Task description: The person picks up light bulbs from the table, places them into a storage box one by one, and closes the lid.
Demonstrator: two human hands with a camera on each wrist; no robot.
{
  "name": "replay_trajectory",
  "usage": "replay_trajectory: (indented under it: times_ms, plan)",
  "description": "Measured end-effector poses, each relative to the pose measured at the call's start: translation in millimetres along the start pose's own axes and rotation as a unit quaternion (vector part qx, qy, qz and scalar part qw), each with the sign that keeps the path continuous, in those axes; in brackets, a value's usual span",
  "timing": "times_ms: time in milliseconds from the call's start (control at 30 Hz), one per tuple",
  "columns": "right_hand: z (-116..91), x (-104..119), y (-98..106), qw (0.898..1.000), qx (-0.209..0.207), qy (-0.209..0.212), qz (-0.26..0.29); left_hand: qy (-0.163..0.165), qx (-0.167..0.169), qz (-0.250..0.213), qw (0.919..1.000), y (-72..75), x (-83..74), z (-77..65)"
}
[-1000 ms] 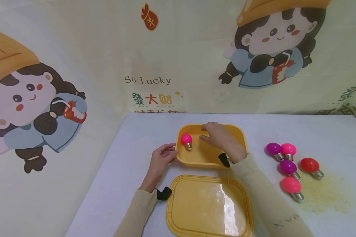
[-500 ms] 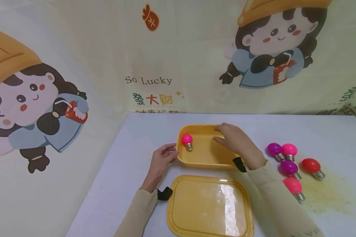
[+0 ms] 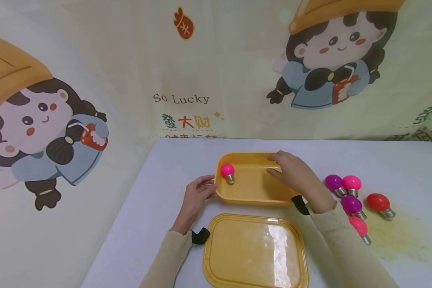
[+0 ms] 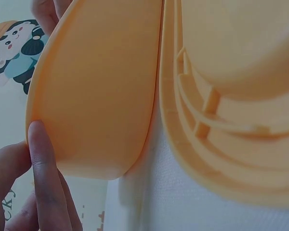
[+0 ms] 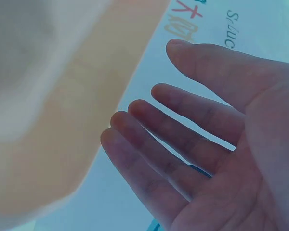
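Seeing bulbs [image 3: 228, 171] via head cam only; L hand [image 3: 197, 195] loose against tub [image 3: 250, 187], R hand [image 3: 293, 173] spread, empty.

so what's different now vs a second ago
The right hand has moved rightward, toward the yellow box's right end; its sleeve now partly covers the nearest loose bulb. Nothing was visibly grasped or released. The left hand still touches the box's left end; the pink bulb inside and the lid stayed put.
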State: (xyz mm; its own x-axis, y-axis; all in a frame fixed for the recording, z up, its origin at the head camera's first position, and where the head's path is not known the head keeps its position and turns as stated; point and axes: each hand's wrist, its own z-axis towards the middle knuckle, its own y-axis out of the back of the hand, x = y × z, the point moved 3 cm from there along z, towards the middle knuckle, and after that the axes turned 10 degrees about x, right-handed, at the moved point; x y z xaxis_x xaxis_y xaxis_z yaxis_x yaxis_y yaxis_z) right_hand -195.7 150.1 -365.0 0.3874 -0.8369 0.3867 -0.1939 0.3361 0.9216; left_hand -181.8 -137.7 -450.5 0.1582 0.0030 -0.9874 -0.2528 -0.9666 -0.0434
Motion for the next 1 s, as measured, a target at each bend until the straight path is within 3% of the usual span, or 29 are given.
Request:
replay_trajectory:
  times_ms: [433, 1000]
  plan:
    - [-19.0, -9.0, 9.2, 0.999, 0.011, -0.045, 0.001, -0.007, 0.003, -0.005, 1.0000, 0.4, -0.8, -0.8]
    - [-45.0, -26.5, 19.1, 0.998, -0.013, -0.053, -0.010, -0.009, 0.003, -0.005, 0.9999, -0.2, -1.2, 0.2]
